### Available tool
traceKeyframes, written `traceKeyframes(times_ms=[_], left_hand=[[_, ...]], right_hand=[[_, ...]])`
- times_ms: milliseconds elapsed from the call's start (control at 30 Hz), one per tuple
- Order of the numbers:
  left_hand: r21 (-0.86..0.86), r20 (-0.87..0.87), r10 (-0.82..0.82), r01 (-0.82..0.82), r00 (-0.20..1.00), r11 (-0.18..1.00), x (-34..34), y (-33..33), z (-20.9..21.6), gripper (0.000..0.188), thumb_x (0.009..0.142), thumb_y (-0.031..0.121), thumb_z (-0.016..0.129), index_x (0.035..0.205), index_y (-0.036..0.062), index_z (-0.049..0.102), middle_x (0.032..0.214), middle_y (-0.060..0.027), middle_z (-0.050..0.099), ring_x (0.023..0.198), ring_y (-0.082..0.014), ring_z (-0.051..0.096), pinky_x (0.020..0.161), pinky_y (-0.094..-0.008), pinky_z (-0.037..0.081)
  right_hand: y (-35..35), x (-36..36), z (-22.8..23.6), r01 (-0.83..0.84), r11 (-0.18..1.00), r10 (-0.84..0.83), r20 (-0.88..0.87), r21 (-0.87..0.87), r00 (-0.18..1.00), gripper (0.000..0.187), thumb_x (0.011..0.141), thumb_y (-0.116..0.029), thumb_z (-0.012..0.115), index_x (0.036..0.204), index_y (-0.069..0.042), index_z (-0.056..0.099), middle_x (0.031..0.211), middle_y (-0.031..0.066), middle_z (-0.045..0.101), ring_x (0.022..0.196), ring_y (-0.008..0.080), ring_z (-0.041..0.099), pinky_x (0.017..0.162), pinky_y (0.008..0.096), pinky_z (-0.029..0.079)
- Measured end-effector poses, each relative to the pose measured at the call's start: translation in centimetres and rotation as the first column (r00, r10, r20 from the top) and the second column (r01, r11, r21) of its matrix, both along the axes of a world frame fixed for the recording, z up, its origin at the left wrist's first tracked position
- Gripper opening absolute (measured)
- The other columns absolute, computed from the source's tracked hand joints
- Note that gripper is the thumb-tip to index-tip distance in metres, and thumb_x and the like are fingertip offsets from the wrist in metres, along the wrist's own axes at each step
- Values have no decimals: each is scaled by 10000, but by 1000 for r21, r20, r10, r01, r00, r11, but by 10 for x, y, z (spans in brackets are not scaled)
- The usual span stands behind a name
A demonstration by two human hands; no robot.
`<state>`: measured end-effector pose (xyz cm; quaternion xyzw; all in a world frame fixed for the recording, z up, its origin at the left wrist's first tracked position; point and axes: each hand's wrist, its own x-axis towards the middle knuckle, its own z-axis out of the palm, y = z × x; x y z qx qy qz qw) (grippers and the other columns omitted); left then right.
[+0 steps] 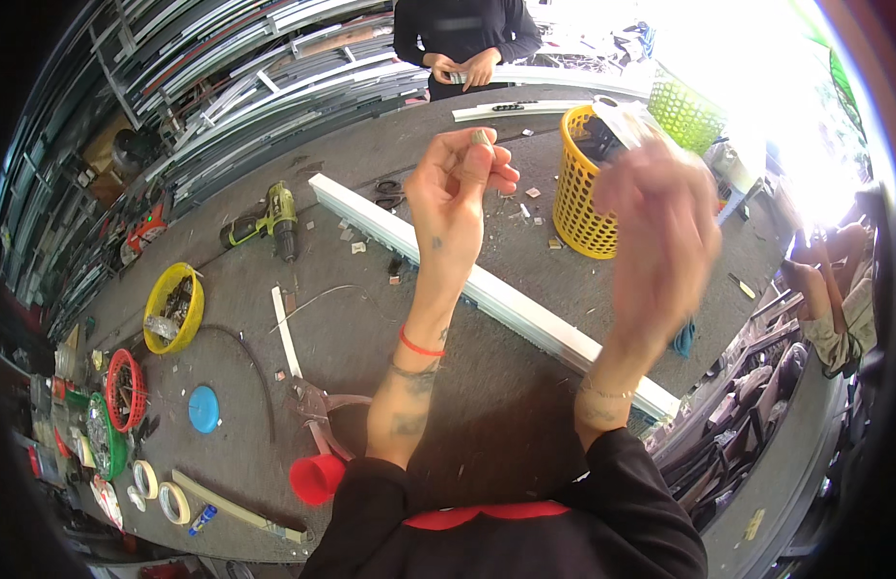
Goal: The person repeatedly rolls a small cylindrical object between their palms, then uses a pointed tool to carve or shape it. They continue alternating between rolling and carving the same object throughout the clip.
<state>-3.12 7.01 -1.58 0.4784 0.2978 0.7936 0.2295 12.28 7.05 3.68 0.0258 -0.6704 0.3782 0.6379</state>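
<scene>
My left hand (pixel 456 179) is raised above the work table, its thumb and forefinger pinched on a small pale piece (pixel 481 138) whose kind I cannot make out. The other fingers curl loosely. My right hand (pixel 665 227), smeared by motion, is up in front of the yellow basket (pixel 581 207); its fingers are too blurred to read. A whitish flat shape (pixel 626 124) shows just above it, and I cannot tell whether the hand touches it. Beneath both forearms a long white profile bar (pixel 525 309) lies slantwise across the table.
A green cordless drill (pixel 274 222) lies left of the bar. Nearer are a yellow bowl (pixel 188 333), a red basket (pixel 126 386), a blue disc (pixel 204 409), tape rolls (pixel 173 503) and a red cup (pixel 316 480). Across the table stands another person (pixel 464 39); someone else sits right (pixel 834 289).
</scene>
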Motion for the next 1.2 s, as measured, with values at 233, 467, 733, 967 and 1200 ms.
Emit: traceKeyframes(times_ms=[233,467,733,967,1200], left_hand=[[-9,48,-94,95,994,995,-12,5,-2,299,994,154,435,1166,-56,561,943,-103,652,815,-156,643,749,-246,525],[-60,-8,-17,16,1000,998,-16,2,-2,300,978,205,485,1166,-5,590,956,-94,660,764,-120,637,684,-233,511],[-95,-35,19,-22,999,995,-16,-1,2,348,949,272,552,1172,8,593,971,-76,660,788,-89,604,655,-209,480],[-45,-86,142,-146,986,988,-12,-4,6,211,925,166,592,1081,28,627,989,-42,661,839,-75,583,658,-218,476],[-38,-189,161,-171,969,985,1,-11,8,193,887,125,647,1050,28,610,881,-5,586,767,-65,547,700,-220,466]], right_hand=[[-73,28,11,-201,902,207,25,382,978,178,972,-274,500,1081,-308,636,811,-1,556,645,144,541,650,323,384],[-90,69,15,-35,847,34,11,531,999,270,920,-235,482,666,-185,559,690,-65,555,530,98,520,666,316,385],[-114,78,53,198,667,-184,-98,719,978,291,952,-423,287,1117,-259,463,790,-36,536,611,117,552,627,301,428],[-125,65,27,600,457,143,-720,657,679,268,994,-217,345,1034,-174,606,605,-89,381,448,29,376,512,197,347],[-100,39,-10,399,806,10,-684,437,729,110,881,-149,490,917,-127,592,586,-27,416,451,106,354,497,278,330]])
